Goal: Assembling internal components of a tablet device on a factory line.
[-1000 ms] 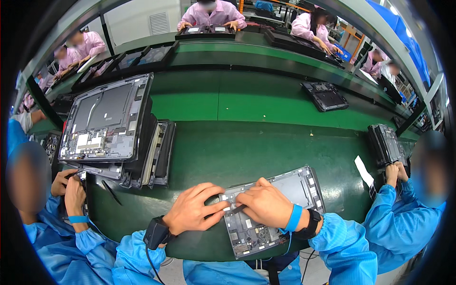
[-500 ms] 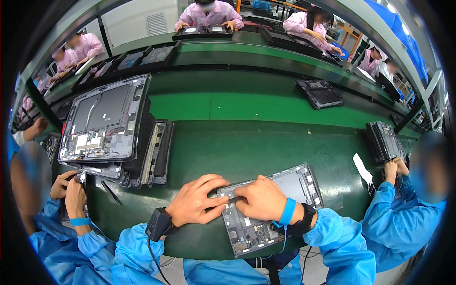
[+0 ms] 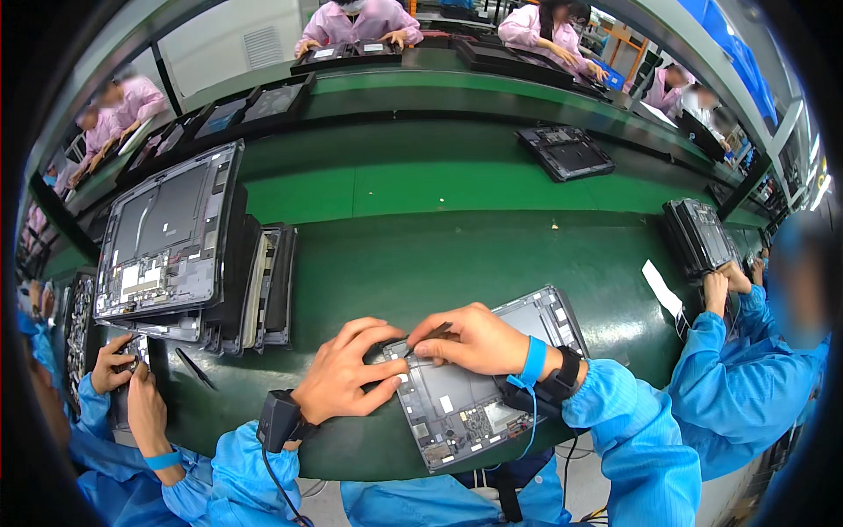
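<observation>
Wide green counter [image 3: 421,263] underneath, stretching away. Big stack of open device chassis [image 3: 167,237] leaning far left, untouched. Closer in, at the near edge: open grey device back panel [image 3: 479,395], lying flat, tilted. Left hand [image 3: 347,379] spread, fingers pressing on the panel's left edge, steadying. Right hand [image 3: 479,341] pinching a thin dark tool [image 3: 430,334] at the upper-left corner. Looks like mid-fitting at that corner; next, probably a steady press with the panel kept from sliding.
</observation>
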Action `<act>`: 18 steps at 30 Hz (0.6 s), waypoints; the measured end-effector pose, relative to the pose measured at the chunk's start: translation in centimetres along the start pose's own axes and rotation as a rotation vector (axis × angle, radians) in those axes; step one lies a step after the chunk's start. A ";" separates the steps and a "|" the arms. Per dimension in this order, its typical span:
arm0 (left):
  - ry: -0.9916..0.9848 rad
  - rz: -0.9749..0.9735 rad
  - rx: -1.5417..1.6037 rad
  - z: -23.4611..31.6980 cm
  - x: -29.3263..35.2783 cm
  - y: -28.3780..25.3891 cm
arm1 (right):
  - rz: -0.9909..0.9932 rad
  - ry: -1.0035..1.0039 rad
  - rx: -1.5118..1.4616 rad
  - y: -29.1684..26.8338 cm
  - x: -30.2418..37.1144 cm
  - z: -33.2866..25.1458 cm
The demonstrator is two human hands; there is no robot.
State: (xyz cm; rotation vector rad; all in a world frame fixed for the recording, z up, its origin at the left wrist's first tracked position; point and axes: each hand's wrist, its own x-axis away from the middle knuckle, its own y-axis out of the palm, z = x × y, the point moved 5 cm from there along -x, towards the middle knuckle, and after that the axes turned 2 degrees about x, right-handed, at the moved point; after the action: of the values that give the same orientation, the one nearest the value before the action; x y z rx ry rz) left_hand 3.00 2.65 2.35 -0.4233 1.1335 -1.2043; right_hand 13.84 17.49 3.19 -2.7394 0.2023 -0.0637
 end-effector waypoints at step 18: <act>0.005 -0.002 0.009 0.0 0.0 0.0 | -0.062 0.086 -0.071 0.2 0.3 1.3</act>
State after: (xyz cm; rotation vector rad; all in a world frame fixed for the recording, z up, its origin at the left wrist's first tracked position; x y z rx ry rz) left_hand 2.98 2.69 2.33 -0.4151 1.1316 -1.2121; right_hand 14.18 17.75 1.91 -2.8164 0.1460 -0.1956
